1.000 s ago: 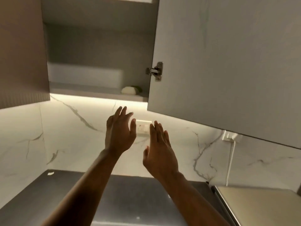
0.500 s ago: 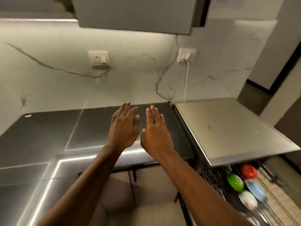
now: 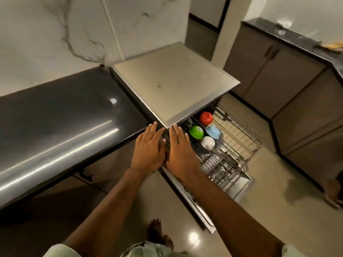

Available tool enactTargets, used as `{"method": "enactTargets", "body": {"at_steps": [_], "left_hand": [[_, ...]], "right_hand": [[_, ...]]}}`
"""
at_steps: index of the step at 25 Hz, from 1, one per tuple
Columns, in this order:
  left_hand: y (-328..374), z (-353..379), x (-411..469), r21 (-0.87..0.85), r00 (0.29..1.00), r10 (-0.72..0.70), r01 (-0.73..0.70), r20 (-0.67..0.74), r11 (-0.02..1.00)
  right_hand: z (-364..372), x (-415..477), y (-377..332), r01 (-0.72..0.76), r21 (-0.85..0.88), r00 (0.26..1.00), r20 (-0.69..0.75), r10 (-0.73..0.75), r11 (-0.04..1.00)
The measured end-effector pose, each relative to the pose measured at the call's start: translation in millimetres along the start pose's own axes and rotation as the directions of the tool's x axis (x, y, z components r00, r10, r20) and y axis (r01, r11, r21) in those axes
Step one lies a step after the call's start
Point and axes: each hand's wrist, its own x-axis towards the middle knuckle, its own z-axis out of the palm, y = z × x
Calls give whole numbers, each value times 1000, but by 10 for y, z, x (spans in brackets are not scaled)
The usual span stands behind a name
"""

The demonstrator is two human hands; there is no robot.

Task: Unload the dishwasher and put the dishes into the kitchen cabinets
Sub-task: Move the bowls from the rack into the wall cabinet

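Wire rack pulled out; red, green, blue, white bowls upturned.

Your frame is dim and warm-toned. Long glare streaks and one bright spot lie on the dark countertop; a round reflection shines on the floor. Wide-angle bend curves the counter edge and the far cabinets. Top right is smeared and soft. Your left hand and right hand read sharp; the wire rack looks slightly blurred.
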Motion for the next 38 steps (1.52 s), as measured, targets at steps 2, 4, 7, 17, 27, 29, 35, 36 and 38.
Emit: {"method": "enactTargets", "body": {"at_steps": [2, 4, 7, 17, 27, 29, 35, 36, 38], "left_hand": [[122, 295, 147, -39, 995, 42, -39, 88, 998], [256, 569, 325, -57, 984, 70, -61, 165, 996], [459, 921, 534, -63, 949, 108, -93, 298, 994], [454, 2319, 1500, 94, 764, -48, -16, 643, 995], [101, 4004, 2635, 246, 722, -207, 53, 660, 968], [-20, 4237, 2803, 257, 736, -209, 49, 644, 965], [-282, 4739, 2933, 278, 737, -238, 71, 633, 958], [-285, 4777, 2932, 281, 755, -243, 81, 609, 956], [-270, 4815, 2948, 278, 791, -246, 101, 560, 955]], "right_hand": [[-18, -55, 348, -106, -6, 994, 25, 106, 994], [-23, -94, 684, -195, -12, 980, 32, 195, 981], [-7, -114, 1141, -306, 9, 951, 57, 305, 952], [784, 513, 3283, -750, 226, 662, 259, 704, 622], [1808, 1226, 4482, -787, 278, 616, 383, 688, 550], [1940, 1310, 4630, -784, 262, 619, 381, 687, 562], [2245, 1406, 4758, -757, 315, 652, 317, 688, 572], [2276, 1414, 4760, -755, 319, 654, 293, 697, 573], [2303, 1433, 4754, -755, 314, 651, 261, 713, 575]]}}
